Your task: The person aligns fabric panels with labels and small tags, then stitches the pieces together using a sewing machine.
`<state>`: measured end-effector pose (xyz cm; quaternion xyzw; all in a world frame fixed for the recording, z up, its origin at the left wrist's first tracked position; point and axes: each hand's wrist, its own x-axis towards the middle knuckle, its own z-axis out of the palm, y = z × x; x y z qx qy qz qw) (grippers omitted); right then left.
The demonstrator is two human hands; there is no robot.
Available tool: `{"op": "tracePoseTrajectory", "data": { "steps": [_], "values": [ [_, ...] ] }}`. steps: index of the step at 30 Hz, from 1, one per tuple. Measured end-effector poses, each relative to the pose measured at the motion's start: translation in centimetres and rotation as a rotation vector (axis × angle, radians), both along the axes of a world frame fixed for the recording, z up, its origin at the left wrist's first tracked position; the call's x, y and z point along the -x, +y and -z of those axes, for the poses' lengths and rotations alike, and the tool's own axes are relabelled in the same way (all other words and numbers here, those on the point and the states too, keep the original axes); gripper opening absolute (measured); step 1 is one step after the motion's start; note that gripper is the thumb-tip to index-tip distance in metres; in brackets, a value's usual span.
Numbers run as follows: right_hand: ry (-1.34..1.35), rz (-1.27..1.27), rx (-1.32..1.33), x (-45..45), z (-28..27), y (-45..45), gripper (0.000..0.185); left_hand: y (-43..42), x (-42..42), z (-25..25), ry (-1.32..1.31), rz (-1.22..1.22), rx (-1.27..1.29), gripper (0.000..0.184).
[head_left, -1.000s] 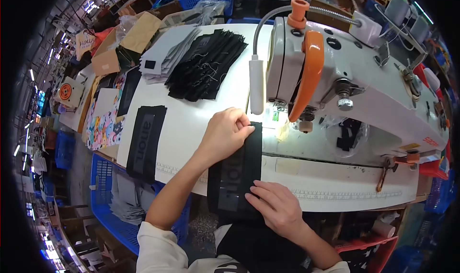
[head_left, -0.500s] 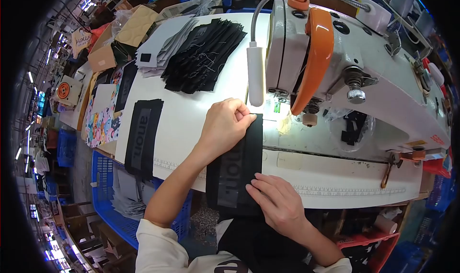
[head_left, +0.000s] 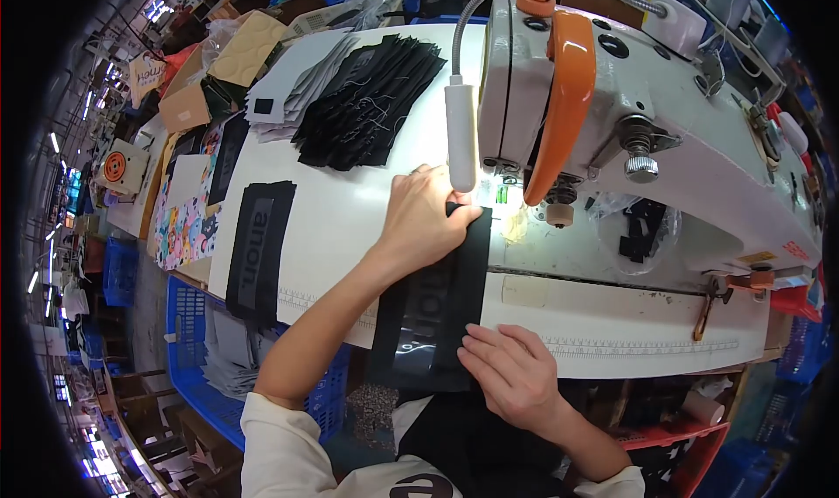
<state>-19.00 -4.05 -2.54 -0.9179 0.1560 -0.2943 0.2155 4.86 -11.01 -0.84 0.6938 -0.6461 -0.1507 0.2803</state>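
Note:
A black fabric panel point(head_left: 468, 297) with grey lettering lies in front of the sewing machine point(head_left: 559, 104), its lower end past the table's front edge. My left hand point(head_left: 424, 218) pinches the panel's upper end between thumb and fingers, close to the needle area. Along the lower right side of the panel rests my right hand point(head_left: 516, 371), its fingers stretched out and the fingertips at the fabric edge. A white lamp point(head_left: 461, 139) on a bendable metal neck hangs just above my left hand and partly covers it.
Another lettered black panel point(head_left: 260, 249) lies to the left. Behind it are a pile of black strips point(head_left: 371, 104) and grey sheets point(head_left: 284, 96). A blue basket point(head_left: 188, 323) stands below the table's left edge. A plastic bag point(head_left: 642, 236) with black scraps sits under the machine arm.
The panel's upper end has shifted slightly right, and my left hand has changed its grip there, turning with the thumb out. My right hand has moved slightly right and down.

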Motion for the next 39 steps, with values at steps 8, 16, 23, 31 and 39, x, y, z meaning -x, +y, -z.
{"op": "tracePoseTrajectory", "data": {
  "steps": [8, 16, 23, 31, 39],
  "values": [
    [-0.014, 0.091, -0.027, 0.1, -0.5, -1.0, 0.033, -1.3, 1.5, 0.0, 0.141, -0.097, 0.093, 0.014],
    [-0.023, 0.114, -0.026, -0.2, -0.2, -1.2, 0.036, -1.8, 1.4, 0.4, 0.171, -0.109, 0.114, 0.015],
    [-0.031, 0.19, -0.047, -0.8, -0.3, -1.3, 0.031, -2.1, 1.3, 0.8, 0.109, -0.087, 0.181, 0.013],
    [-0.03, 0.206, -0.031, -0.7, -0.4, -1.4, 0.028, -2.4, 1.2, 0.7, 0.132, -0.103, 0.136, 0.014],
    [-0.053, 0.165, -0.028, -0.5, 0.0, -0.6, 0.027, -1.1, 1.1, 0.7, -0.074, -0.076, 0.234, 0.016]
  ]
}}
